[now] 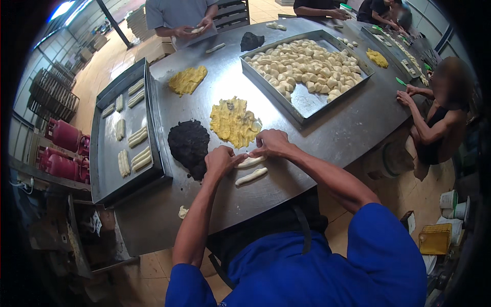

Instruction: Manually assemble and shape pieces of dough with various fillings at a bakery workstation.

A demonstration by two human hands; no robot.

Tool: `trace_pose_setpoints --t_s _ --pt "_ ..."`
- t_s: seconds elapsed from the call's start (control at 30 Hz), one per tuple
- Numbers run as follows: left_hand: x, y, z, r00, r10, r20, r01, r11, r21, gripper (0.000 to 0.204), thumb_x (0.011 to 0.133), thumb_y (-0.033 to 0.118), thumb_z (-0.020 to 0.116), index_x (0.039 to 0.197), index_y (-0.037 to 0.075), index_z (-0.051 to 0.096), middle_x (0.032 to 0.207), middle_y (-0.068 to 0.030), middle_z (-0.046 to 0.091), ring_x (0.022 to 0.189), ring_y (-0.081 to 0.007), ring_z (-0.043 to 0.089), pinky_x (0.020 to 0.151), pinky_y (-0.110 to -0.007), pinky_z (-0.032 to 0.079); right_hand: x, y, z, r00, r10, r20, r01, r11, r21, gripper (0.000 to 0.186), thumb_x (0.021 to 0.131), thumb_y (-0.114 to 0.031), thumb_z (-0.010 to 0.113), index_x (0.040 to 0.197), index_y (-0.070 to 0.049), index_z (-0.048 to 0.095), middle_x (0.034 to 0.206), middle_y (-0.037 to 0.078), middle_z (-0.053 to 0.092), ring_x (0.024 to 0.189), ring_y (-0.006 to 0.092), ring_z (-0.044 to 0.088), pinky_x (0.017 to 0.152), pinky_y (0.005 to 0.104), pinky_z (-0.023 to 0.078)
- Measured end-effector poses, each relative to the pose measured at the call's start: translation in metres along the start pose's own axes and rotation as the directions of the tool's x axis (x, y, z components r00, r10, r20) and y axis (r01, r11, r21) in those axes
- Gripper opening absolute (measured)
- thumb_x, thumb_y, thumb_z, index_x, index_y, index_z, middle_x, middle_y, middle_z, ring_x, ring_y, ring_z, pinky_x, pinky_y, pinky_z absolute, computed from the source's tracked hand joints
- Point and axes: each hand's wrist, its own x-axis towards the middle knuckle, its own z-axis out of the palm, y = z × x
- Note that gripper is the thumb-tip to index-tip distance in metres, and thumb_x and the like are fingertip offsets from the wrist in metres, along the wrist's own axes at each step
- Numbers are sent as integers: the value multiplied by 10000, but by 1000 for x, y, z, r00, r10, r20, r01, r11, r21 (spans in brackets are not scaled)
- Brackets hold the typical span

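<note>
A pale dough strip (250,162) lies crosswise on the steel table, its ends between my hands. My left hand (221,160) is closed, fingers pinching the left end. The fingers of my right hand (272,143) are closed on the strip's right end. Just nearer to me rests a finished-looking dough roll (251,176), touched by neither hand. Beyond my hands spreads a mound of yellow filling (232,123), with something pale at its right edge. A heap of black filling (188,147) sits beside my left hand.
On the left stands a metal tray (106,148) with several paired dough rolls. A larger tray (302,116) full of dough pieces lies at the back right. More yellow filling (187,80) and black filling (251,41) lie farther off. Other people work around the steel table (327,148).
</note>
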Motion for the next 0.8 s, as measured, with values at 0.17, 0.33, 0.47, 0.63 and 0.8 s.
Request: trace_pose_setpoints --t_s 0.17,0.33,0.47,0.63,0.8 --pt "7 -5 1 1000 5 15 -5 1000 -5 658 764 727 731 778 71 776 743 -158 726 758 -317 730 728 -425 542 10 -1 2 994 60 92 -65 996 54 560 672 -616 855 924 -127 751 900 104 740 906 297 715 795 448 527" --pt "-1 -6 3 997 68 -18 -68 998 12 657 747 720 756 798 65 761 777 -150 734 772 -322 729 716 -438 535 9 18 -1 993 -108 41 104 991 80 522 693 -588 845 891 -119 729 854 103 717 843 296 699 744 427 521" --pt "-2 -9 3 999 32 -32 -33 999 -15 635 744 713 764 797 80 761 775 -139 734 757 -323 722 716 -440 529 -9 23 -13 998 -67 17 65 996 65 477 740 -548 839 920 -116 746 957 116 725 926 309 690 802 438 525" --pt "1 11 -9 997 26 68 -34 992 118 817 736 834 663 777 24 761 764 -180 730 750 -338 727 701 -438 546 -10 25 -6 989 -138 53 130 982 136 494 724 -555 856 886 -105 733 803 83 719 801 273 695 732 425 516" --pt "-2 2 14 998 42 -37 -35 985 172 802 744 816 682 841 25 770 803 -187 743 775 -338 738 695 -442 551 -8 29 -4 990 -108 -94 114 991 68 518 716 -578 857 885 -103 735 788 76 710 785 263 691 728 416 514"
